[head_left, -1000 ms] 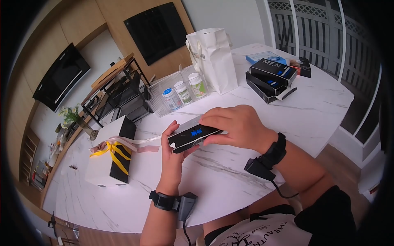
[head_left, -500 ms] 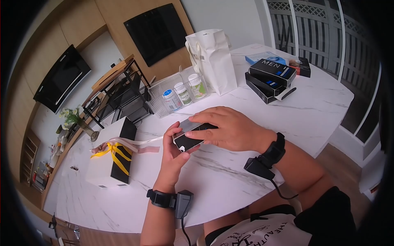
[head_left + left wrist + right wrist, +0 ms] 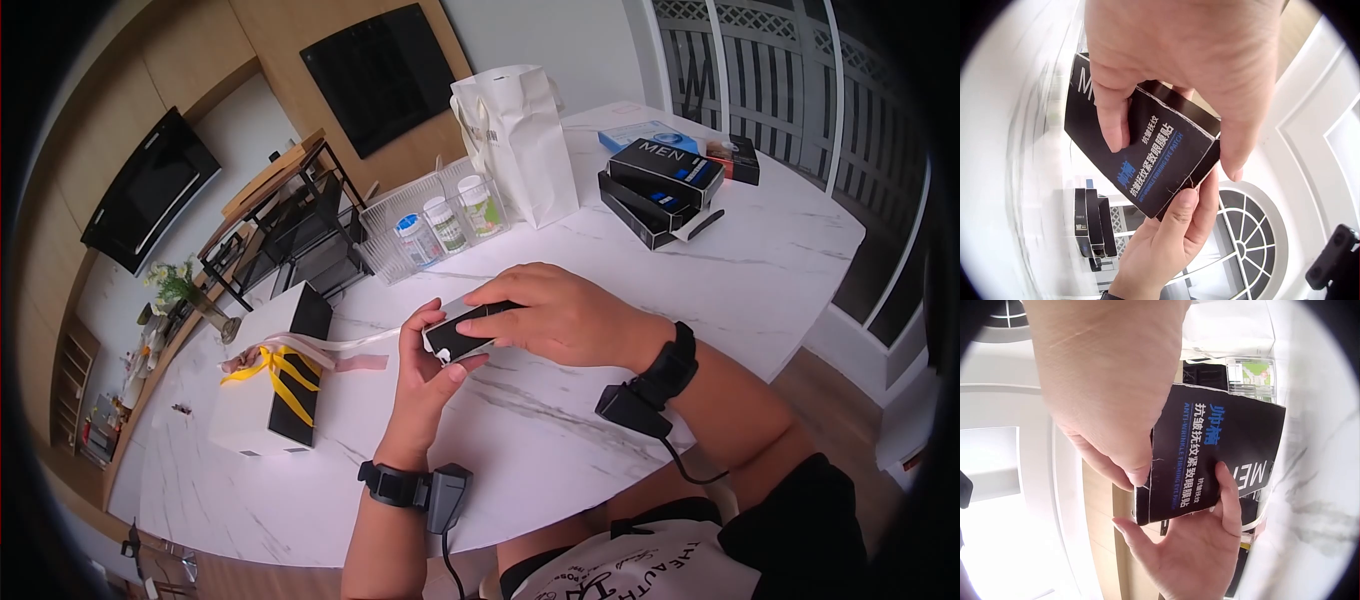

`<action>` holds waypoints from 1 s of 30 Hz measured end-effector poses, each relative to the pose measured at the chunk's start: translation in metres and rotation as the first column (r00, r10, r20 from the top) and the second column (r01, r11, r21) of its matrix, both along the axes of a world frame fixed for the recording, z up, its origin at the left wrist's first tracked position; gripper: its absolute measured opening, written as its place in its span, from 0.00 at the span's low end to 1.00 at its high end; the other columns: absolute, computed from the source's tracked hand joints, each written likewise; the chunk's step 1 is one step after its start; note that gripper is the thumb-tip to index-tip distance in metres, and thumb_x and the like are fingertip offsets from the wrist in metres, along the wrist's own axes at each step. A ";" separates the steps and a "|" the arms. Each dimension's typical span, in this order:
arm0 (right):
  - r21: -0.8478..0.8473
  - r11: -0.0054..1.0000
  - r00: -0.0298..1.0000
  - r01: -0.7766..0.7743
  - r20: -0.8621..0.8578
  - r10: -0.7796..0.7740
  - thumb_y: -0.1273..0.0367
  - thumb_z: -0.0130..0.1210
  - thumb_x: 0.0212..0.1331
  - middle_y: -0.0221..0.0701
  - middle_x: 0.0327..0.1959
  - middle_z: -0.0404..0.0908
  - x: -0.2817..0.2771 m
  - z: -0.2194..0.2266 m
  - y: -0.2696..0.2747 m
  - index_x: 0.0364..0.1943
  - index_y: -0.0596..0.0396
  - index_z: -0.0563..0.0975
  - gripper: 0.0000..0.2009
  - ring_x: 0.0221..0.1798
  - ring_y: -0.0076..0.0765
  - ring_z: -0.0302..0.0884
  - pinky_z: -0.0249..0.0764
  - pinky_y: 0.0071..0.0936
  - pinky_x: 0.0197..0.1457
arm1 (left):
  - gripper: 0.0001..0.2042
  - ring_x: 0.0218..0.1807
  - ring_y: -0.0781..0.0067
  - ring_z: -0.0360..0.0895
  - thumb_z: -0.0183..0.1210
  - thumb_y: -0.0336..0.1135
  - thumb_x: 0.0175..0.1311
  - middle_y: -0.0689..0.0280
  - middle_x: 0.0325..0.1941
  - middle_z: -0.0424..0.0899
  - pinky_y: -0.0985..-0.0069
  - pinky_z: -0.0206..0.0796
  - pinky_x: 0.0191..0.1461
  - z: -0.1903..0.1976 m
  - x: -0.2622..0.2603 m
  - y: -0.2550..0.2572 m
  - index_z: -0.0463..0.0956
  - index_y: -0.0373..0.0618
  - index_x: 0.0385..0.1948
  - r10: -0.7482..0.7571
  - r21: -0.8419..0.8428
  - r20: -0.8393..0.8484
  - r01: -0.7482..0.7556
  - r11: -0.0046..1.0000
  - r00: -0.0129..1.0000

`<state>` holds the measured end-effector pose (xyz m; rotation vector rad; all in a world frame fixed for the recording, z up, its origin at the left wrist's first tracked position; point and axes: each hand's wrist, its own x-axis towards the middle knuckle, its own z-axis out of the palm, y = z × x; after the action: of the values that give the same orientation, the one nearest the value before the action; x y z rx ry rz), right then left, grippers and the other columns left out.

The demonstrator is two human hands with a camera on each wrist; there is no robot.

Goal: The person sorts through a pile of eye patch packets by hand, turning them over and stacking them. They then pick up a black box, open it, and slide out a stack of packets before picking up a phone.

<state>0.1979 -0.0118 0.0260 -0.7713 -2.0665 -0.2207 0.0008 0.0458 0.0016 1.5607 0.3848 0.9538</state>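
A black eye patch box (image 3: pixel 455 336) with blue and white lettering is held above the table between both hands. My left hand (image 3: pixel 418 365) grips its near left end, one finger lying over the printed face (image 3: pixel 1172 144) in the left wrist view. From the other side my right hand (image 3: pixel 565 318) reaches across the box and pinches it, its thumb at the edge near the lettering (image 3: pixel 1175 462) in the right wrist view. A worn white spot shows at the box's left corner in the head view.
Several black boxes (image 3: pixel 665 175) are stacked at the back right, beside a blue box (image 3: pixel 640 135). A white paper bag (image 3: pixel 525 150) and a clear tray (image 3: pixel 385 240) of bottles stand at the back. To the left lies a white-and-black box (image 3: pixel 250 405) with a yellow ribbon.
My right hand has moved left over the box, hiding its blue lettering in the head view. The box has tilted, and my left thumb has come forward at its near end.
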 end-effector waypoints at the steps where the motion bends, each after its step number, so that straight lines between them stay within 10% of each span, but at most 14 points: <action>1: -0.006 1.000 1.000 -0.020 0.013 0.021 0.75 0.58 0.44 0.30 0.47 0.73 0.000 0.001 -0.001 0.43 0.45 0.77 0.17 0.47 0.36 0.71 0.65 0.33 0.53 | 0.35 0.60 0.62 0.62 0.64 0.50 0.44 0.62 0.63 0.48 0.64 0.65 0.56 0.000 0.000 0.000 0.56 0.49 0.54 0.000 -0.001 0.001 0.000 1.000 1.000; 10: -0.035 0.997 0.998 -0.068 -0.003 0.068 0.76 0.57 0.44 0.30 0.48 0.73 0.000 -0.003 0.002 0.43 0.48 0.77 0.17 0.51 0.35 0.68 0.63 0.33 0.55 | 0.29 0.59 0.61 0.62 0.61 0.39 0.47 0.62 0.63 0.48 0.64 0.64 0.58 -0.006 -0.003 0.009 0.58 0.48 0.52 0.098 0.169 -0.052 -0.088 0.982 0.994; 16: -0.040 0.999 0.999 -0.022 -0.028 0.021 0.77 0.55 0.45 0.31 0.48 0.72 -0.002 -0.003 0.002 0.45 0.51 0.75 0.18 0.48 0.36 0.69 0.66 0.29 0.52 | 0.27 0.56 0.62 0.67 0.59 0.34 0.50 0.60 0.58 0.58 0.67 0.67 0.54 -0.002 0.002 0.000 0.57 0.47 0.53 0.039 -0.022 0.001 -0.039 0.999 0.999; 22: 0.117 0.992 0.998 0.056 0.004 -0.056 0.76 0.58 0.44 0.34 0.45 0.74 -0.001 0.003 0.000 0.42 0.53 0.76 0.16 0.43 0.37 0.72 0.69 0.27 0.46 | 0.26 0.35 0.73 0.76 0.59 0.27 0.52 0.62 0.45 0.72 0.77 0.73 0.38 0.008 0.006 -0.011 0.58 0.44 0.53 0.152 -0.027 -0.034 -0.153 0.988 0.988; 29: 0.150 0.988 0.934 -0.027 -0.348 0.079 0.74 0.61 0.43 0.33 0.36 0.76 0.001 0.015 -0.011 0.31 0.56 0.75 0.09 0.34 0.35 0.74 0.71 0.24 0.37 | 0.21 0.18 0.84 0.68 0.65 0.33 0.46 0.69 0.21 0.75 0.85 0.59 0.20 0.015 -0.006 -0.020 0.72 0.39 0.44 0.494 0.439 -0.253 -0.356 0.825 0.832; 30: 0.143 0.989 0.933 -0.036 -0.351 0.085 0.74 0.60 0.45 0.33 0.35 0.76 0.001 0.015 -0.011 0.32 0.56 0.75 0.09 0.35 0.34 0.74 0.71 0.24 0.38 | 0.21 0.21 0.82 0.69 0.65 0.32 0.46 0.69 0.23 0.75 0.84 0.59 0.22 0.017 -0.010 -0.018 0.72 0.40 0.45 0.568 0.689 -0.176 -0.311 0.654 0.804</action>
<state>0.1987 -0.0232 0.0409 -0.6128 -1.7097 -0.1693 -0.0089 0.0283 0.0187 2.3681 0.8238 1.2444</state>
